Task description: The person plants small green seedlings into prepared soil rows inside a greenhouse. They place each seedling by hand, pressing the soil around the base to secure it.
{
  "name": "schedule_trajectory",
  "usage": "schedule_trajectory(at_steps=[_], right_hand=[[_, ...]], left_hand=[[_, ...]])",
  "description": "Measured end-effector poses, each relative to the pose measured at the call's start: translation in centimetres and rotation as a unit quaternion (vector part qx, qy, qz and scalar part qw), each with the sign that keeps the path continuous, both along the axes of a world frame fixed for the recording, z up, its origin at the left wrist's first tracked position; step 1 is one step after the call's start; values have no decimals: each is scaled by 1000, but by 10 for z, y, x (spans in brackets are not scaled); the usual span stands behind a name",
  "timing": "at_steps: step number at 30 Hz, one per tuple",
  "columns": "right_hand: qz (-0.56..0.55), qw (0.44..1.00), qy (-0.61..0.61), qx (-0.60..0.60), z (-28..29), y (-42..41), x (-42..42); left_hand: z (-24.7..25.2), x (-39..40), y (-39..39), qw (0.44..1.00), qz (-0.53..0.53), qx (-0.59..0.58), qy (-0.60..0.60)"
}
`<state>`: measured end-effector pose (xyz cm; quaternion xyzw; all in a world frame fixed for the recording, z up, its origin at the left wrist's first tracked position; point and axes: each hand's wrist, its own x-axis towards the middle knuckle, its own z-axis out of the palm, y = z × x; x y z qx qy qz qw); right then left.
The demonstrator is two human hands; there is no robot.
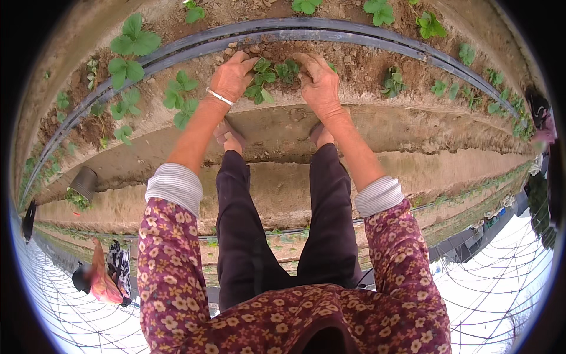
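Just left of a small strawberry plant [264, 77] on the soil bed is my left hand [233, 76], a white bangle at its wrist. Its thumb and forefinger meet at the plant's leaf edge; whether they pinch a leaf or stem cannot be told. On the plant's other side, my right hand [317, 79] has bent fingers beside darker, curled leaves [287, 71]. Its fingertips are partly hidden, so its hold is unclear. Loose reddish soil [276, 49] lies between the hands, below the black drip hoses [309, 35].
More strawberry plants [134, 42] grow on both sides of the hoses. A wilted plant [393, 82] stands to the right. A dark bucket [84, 182] lies tipped at the left with greenery at its mouth. Another person [106, 278] is at the lower left, beneath hoop framing.
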<state>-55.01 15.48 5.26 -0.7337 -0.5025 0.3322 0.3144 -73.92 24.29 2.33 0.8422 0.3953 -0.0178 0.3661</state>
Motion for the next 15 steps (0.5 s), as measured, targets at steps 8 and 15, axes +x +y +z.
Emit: schedule_trajectory(at_steps=[8,15], right_hand=[[171,978,-113,-41,-29,36,10],[333,905,-185,-189,-21,66,-1]], left_hand=[[-8,9,6,999,-41,1,14],[-9,15,8,994,-78,11,71]])
